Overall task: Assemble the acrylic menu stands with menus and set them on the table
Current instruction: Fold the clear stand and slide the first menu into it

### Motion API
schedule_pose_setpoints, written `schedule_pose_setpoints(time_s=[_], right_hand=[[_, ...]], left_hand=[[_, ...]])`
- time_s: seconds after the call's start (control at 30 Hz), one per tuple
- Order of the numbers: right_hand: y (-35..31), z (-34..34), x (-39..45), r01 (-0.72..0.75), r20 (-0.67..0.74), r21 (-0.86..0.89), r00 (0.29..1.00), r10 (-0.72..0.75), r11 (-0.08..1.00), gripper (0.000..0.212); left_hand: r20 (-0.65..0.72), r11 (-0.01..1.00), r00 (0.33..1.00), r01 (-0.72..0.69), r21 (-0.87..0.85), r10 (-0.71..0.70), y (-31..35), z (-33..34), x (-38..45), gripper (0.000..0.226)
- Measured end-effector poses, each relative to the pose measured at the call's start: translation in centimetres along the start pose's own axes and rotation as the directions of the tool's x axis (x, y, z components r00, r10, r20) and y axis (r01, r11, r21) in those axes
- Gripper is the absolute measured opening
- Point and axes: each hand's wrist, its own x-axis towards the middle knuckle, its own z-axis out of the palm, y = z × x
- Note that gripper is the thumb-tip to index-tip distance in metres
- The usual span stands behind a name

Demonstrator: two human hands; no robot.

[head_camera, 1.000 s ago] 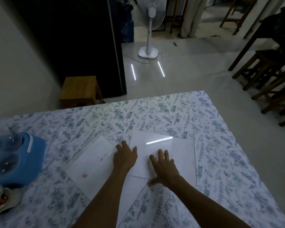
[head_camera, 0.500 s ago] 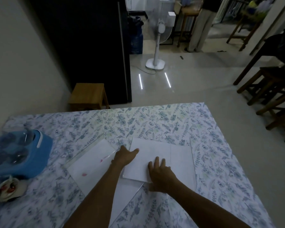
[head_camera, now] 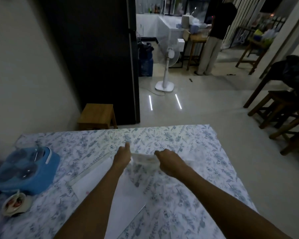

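Acrylic menu stand (head_camera: pixel 144 163) hangs between both hands just above the table, a clear, motion-blurred sheet through which the floral tablecloth (head_camera: pixel 179 140) shows. The left hand (head_camera: pixel 122 156) closes on its left edge with the thumb raised, and the right hand (head_camera: pixel 169 163) is curled round its right edge; holding it by opposite edges probably keeps the faces free of finger marks and lets the person see through it. Whether a menu sits inside it I cannot tell, because the blur hides any paper in the sheet.

Below the left forearm, white menu sheets (head_camera: pixel 110 183) lie flat on the cloth with another clear panel's edge (head_camera: pixel 88 171) showing at their far left side, near enough to reach for the next loading. I judge the step to be lifting the stand to open or turn it before a sheet goes in.

Well apart on the left sit a blue container (head_camera: pixel 24 169) and a small dish (head_camera: pixel 16 204), clear of the working area.
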Motion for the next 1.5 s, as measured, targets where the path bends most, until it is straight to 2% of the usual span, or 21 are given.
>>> schedule_pose_setpoints(time_s=[0.07,0.13,0.17,0.23,0.3,0.33,0.4,0.47,0.57,0.73,0.9,1.13,1.37,1.5], right_hand=[[1.1,-1.8,0.2,-0.002,-0.101,0.143,0.995,0.016,0.99,0.03],[2.4,-3.3,0.1,0.004,-0.179,0.303,0.982,0.053,0.953,0.019],[3.1,-3.8,-0.1,0.019,-0.208,0.372,0.976,0.064,0.928,0.017],[4.1,-4.7,-0.5,0.069,-0.255,0.477,0.965,0.063,0.876,0.017],[5.4,-5.0,-0.9,0.101,-0.273,0.561,0.96,0.069,0.821,0.019],[6.1,-4.9,-1.0,0.103,-0.266,0.617,0.96,0.083,0.78,0.018],[7.5,-4.6,-1.1,0.102,-0.223,0.754,0.969,0.107,0.649,0.016],[8.6,-4.2,-1.0,0.089,-0.192,0.823,0.973,0.128,0.561,0.013],[10.1,-3.3,-0.7,0.03,-0.202,0.775,0.958,0.202,0.631,0.013],[12.2,-1.5,-0.6,-0.094,-0.178,0.639,0.947,0.266,0.764,0.015],[14.0,0.2,-0.5,-0.222,-0.124,0.631,0.917,0.379,0.744,0.012],[14.1,0.1,-0.5,-0.187,-0.131,0.569,0.941,0.312,0.801,0.011],[14.2,1.7,-0.9,-0.212,-0.084,0.61,0.941,0.329,0.763,0.014],[14.7,1.8,-1.0,-0.229,-0.032,0.666,0.942,0.334,0.71,0.026]], left_hand=[[-0.073,0.993,0.997,0.013,0.114,-0.005,-0.5,-0.9,-0.5,0.043],[-0.134,0.973,0.991,0.032,0.228,-0.001,-2.6,-1.6,0.3,0.038],[-0.091,0.979,0.996,0.042,0.2,-0.024,-3.3,-1.7,0.3,0.043],[0.082,1.0,0.997,0.014,0.02,-0.015,-3.8,-1.7,-0.6,0.054],[0.241,0.991,0.971,0.03,-0.129,0.002,-3.3,-0.9,-1.3,0.069],[0.251,0.982,0.968,0.019,-0.185,0.028,-2.8,-0.5,-1.7,0.072],[0.112,0.952,0.989,-0.06,-0.3,0.098,-1.8,0.0,-2.1,0.064],[-0.048,0.936,0.984,-0.179,-0.303,0.173,-0.6,0.4,-2.5,0.047],[-0.14,0.939,0.948,-0.307,-0.159,0.286,0.8,1.2,-3.2,0.039],[-0.164,0.931,0.92,-0.365,-0.018,0.357,2.2,2.8,-4.4,0.035],[-0.162,0.927,0.913,-0.367,0.078,0.375,3.1,4.8,-5.1,0.031],[-0.203,0.922,0.902,-0.353,0.16,0.381,3.6,5.1,-5.4,0.024],[-0.173,0.935,0.927,-0.303,0.184,0.334,3.0,4.9,-5.5,0.03],[-0.16,0.94,0.931,-0.303,0.155,0.327,3.5,5.1,-6.1,0.046]])
